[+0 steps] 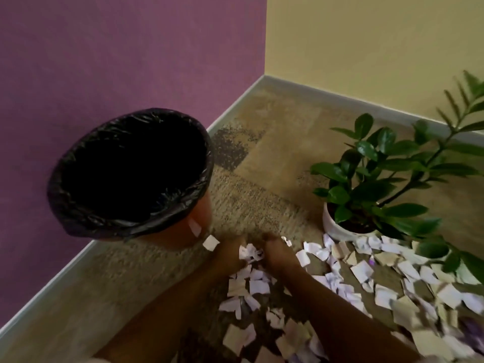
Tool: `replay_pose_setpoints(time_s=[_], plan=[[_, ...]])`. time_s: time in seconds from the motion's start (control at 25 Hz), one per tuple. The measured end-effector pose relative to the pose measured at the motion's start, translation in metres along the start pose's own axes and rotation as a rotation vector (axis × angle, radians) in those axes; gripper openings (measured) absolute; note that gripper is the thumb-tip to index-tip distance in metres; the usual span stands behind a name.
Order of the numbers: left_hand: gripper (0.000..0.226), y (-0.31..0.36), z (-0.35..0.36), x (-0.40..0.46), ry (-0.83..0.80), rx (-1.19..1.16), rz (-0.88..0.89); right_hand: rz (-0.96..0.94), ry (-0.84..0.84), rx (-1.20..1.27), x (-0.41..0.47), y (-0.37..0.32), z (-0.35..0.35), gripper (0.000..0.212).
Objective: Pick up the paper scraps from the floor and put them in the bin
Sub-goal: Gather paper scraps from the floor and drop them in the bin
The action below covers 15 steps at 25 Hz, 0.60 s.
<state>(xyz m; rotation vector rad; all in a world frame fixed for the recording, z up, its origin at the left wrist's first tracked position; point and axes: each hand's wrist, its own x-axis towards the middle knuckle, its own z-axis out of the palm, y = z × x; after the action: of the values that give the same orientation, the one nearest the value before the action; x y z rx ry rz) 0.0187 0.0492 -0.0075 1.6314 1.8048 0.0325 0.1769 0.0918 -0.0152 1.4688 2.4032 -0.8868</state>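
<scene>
Progress looks early, judging by how much paper is left on the carpet [262,200]. Both hands are down at the floor, close together, with a small bunch of scraps [250,252] caught between them. The left hand [230,254] and the right hand [279,255] seem cupped inward round that bunch, fingers curled toward each other, but the picture is blurred there and I cannot tell whether either hand truly pinches the paper or only presses it from the side.

The bin [131,174] stands just to the left of the hands and a little beyond them, against the purple wall [104,61], lined with a black bag [86,218]. Its inside is dark, so whether any paper already lies in it cannot be seen. One loose scrap [210,242] sits right beside the left hand at the foot of the bin, and a pale patch on the bin's side may be another or a label.

Most of the paper scraps [366,279] lie to the right of the hands and nearer the person, spread thickly as far as the potted plant [366,179] and under its leaves.

Counted: two hands, one bin, one plant in one white pot [335,229]. The scraps are far too many and too overlapped for an exact count; I judge several dozen. Nearly the whole pickup is left to do, as far as can be seen.
</scene>
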Motion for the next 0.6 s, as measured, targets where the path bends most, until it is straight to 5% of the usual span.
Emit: replay_pose_setpoints(time_s=[0.24, 0.48, 0.6], plan=[[0.029, 0.038, -0.015, -0.024, 0.168, -0.115, 0.042, -0.023, 0.103, 0.039, -0.032, -0.001, -0.038, 0.031], [0.016, 0.099, -0.127, -0.047, 0.419, -0.167, 0.062, -0.117, 0.331, 0.227, -0.053, -0.054, -0.172, 0.004], [0.016, 0.109, -0.181, -0.076, 0.564, -0.221, 0.077, -0.174, 0.442, 0.239, -0.059, -0.098, -0.219, 0.009]])
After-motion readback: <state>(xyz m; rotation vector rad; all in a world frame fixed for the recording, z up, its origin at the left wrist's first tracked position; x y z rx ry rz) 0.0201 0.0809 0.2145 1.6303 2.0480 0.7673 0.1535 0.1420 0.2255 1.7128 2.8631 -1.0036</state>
